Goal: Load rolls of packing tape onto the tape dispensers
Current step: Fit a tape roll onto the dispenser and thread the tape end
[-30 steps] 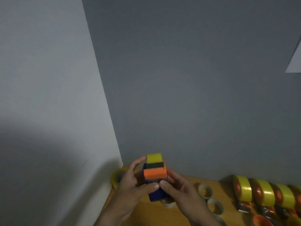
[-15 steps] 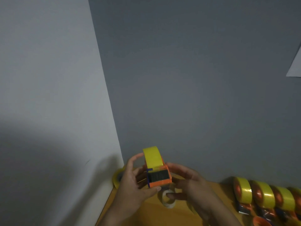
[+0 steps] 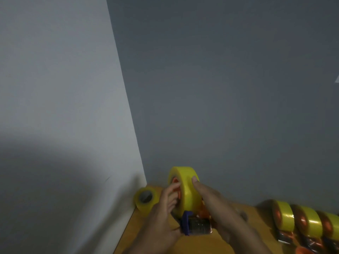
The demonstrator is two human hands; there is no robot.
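Holding a dispenser [image 3: 194, 223] between them above the near table [image 3: 152, 226], both hands meet at the scene's middle. The left hand [image 3: 161, 219] curls round its blue-and-orange frame, fingers [image 3: 171, 195] reaching to the orange hub. The right hand [image 3: 216, 206] grips from the right, one fingertip pressed on the yellow roll [image 3: 185, 182] mounted upright on top. A spare roll [image 3: 145, 200] lies on its side in the far-left corner. Loaded dispensers [image 3: 300, 224] stand in a row at right, touching one another.

Single head view, facing wall corner [image 3: 145, 182], hands [image 3: 161, 217] low, close.
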